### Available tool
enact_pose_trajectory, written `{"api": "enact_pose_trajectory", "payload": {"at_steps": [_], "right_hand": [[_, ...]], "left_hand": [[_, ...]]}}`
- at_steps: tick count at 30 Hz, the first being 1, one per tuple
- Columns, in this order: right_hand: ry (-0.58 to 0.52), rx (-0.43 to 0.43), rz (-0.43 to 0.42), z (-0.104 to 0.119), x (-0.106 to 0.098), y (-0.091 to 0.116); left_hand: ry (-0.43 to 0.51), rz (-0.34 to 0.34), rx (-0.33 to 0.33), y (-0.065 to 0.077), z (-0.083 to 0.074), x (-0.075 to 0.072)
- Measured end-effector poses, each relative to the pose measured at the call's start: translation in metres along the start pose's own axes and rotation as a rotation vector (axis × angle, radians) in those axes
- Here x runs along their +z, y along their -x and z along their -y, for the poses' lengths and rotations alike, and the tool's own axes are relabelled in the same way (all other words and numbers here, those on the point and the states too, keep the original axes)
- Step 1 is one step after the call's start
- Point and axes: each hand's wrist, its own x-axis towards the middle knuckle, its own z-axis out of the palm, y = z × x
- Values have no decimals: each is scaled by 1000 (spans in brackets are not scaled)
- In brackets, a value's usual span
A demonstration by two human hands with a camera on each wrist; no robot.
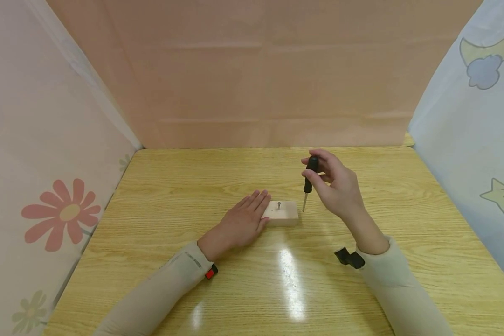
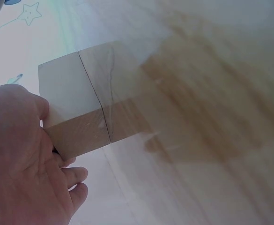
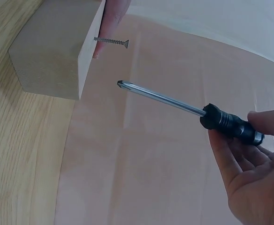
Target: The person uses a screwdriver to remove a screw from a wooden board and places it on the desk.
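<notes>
A pale wooden block (image 1: 287,213) lies on the table, and a countersunk screw (image 3: 112,41) stands upright from its top face. My left hand (image 1: 244,223) holds the block's left end, thumb at the near side and fingers at the far side. To the right, my right hand (image 1: 339,186) grips the black handle of a Phillips screwdriver (image 3: 162,99) between thumb and fingers. Its shaft points down, right of the block in the head view. In the right wrist view the tip is apart from the screw head.
The wood-grain table (image 1: 184,172) reflects light near its front. A plain peach sheet (image 1: 264,84) hangs behind it, with patterned cloths at the left (image 1: 46,140) and right (image 1: 486,140). Black straps (image 1: 349,258) show at the right sleeve.
</notes>
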Motion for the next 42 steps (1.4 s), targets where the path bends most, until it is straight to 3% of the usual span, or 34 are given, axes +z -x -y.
{"api": "enact_pose_trajectory", "payload": {"at_steps": [15,25,42], "right_hand": [[14,202,39,-7,-5,-1],[105,243,62,-15,-5,-1],[171,416,204,-39,-7,1]], "left_hand": [[2,-3,0,0,1,1],[16,-1,0,1,0,-1],[21,12,-3,3,-2,-5]]}}
